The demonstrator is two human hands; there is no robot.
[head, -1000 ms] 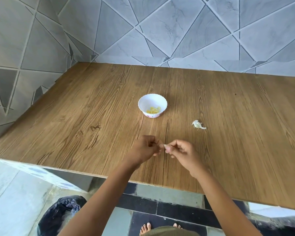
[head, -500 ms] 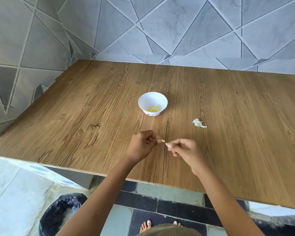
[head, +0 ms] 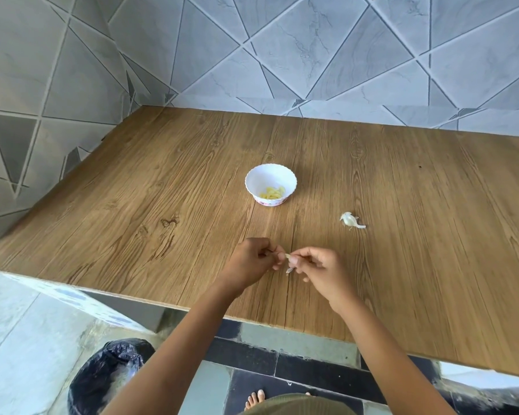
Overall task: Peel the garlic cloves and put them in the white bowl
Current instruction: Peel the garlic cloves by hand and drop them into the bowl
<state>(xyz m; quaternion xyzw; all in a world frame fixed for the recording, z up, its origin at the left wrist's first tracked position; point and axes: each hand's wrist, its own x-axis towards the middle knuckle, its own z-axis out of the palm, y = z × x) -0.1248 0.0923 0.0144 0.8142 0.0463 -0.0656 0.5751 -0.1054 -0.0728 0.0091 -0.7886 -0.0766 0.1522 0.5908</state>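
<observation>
Head view: clove mid-peel at front bench edge

Left hand (head: 252, 259): fingers (head: 274, 255) curled, pinching one end of clove (head: 287, 256), above bench (head: 162, 190) near its front edge.
Right hand (head: 321, 268): fingers pinched on a skin strip (head: 289, 269) that hangs from the clove's other end.
Bowl (head: 271, 168): mid-bench, beyond the hands, with peeled cloves (head: 272, 193) inside.
Unpeeled garlic piece (head: 350, 220): right of the bowl, apart from it.
Bin bag (head: 108, 375): below the bench's front edge, left.
Step, as judged: stripping skin.
Next move likely calls for pulling the strip free, checking for leftover skin, then carrying the clove forward to the bowl.
</observation>
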